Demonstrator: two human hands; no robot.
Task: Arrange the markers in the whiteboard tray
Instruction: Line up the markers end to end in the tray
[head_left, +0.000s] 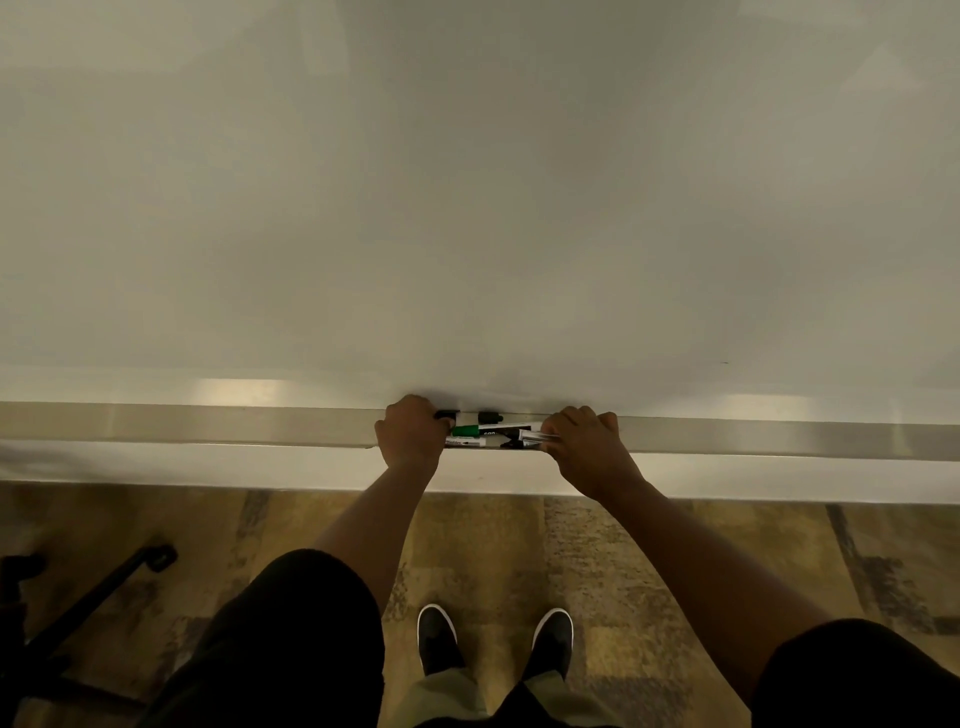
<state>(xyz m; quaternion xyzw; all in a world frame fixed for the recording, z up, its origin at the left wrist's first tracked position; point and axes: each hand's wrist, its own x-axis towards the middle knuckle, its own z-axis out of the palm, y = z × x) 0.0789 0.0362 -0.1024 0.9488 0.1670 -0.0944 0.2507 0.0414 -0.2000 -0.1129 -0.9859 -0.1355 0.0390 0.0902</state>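
A long metal whiteboard tray (208, 423) runs across the view under the whiteboard (467, 208). Between my hands lie several markers in a loose bunch: a green-capped marker (466, 431), a white-barrelled marker (465, 442) in front of it, and a black-capped marker (490, 417) at the back. My left hand (410, 434) rests on the tray with its fingers curled over the left ends of the markers, a black cap (447, 415) showing at its fingertips. My right hand (584, 441) is closed around the right ends of the white and black markers (530, 435).
Below the tray is a white wall strip, then patterned brown floor (675, 561). My two black shoes (493, 639) stand under the tray. A black chair base (93, 597) sits at lower left.
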